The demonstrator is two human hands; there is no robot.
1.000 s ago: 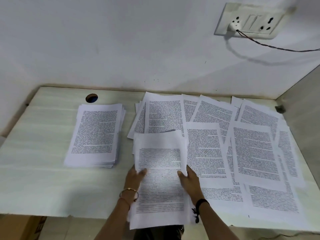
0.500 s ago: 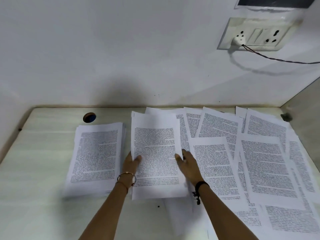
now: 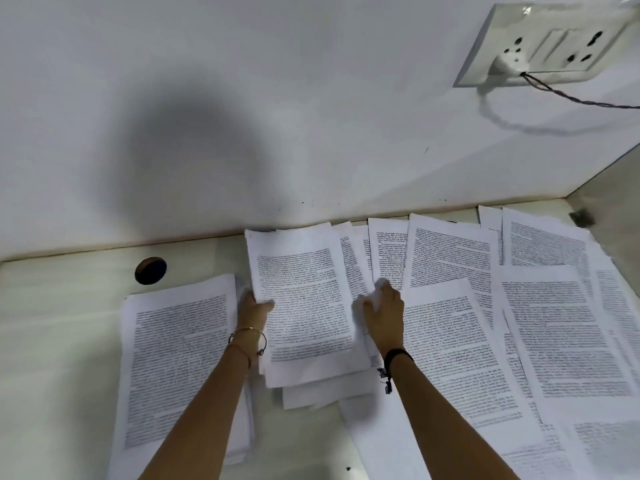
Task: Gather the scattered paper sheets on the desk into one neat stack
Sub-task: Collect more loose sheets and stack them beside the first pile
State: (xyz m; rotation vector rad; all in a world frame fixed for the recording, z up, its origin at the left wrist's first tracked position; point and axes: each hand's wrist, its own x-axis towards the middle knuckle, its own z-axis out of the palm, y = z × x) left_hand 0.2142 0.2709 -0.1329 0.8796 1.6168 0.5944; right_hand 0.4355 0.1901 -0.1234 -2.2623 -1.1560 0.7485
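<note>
Both hands hold a thin bundle (image 3: pixel 304 306) of printed sheets by its 2 long edges. The left hand (image 3: pixel 251 306) pinches the left edge with the thumb on the printed face, and the right hand (image 3: pixel 382 310) curls its fingers round the right edge. I think this grip from 2 sides is there to square the sheets, because the lower ones fan out unevenly at the near end.

The bundle is in the middle of the desk (image 3: pixel 62 341), just beside the finished stack (image 3: pixel 180 358) on its left and partly over the loose sheets (image 3: pixel 554 323) spread to the right. I cannot tell if it is lifted or resting.

Its long axis runs from the person toward the wall (image 3: pixel 311 98), the far end leaning a little left. The top of the text is at the far end, about as on the stack, so probably only a short move to the left is needed.
</note>
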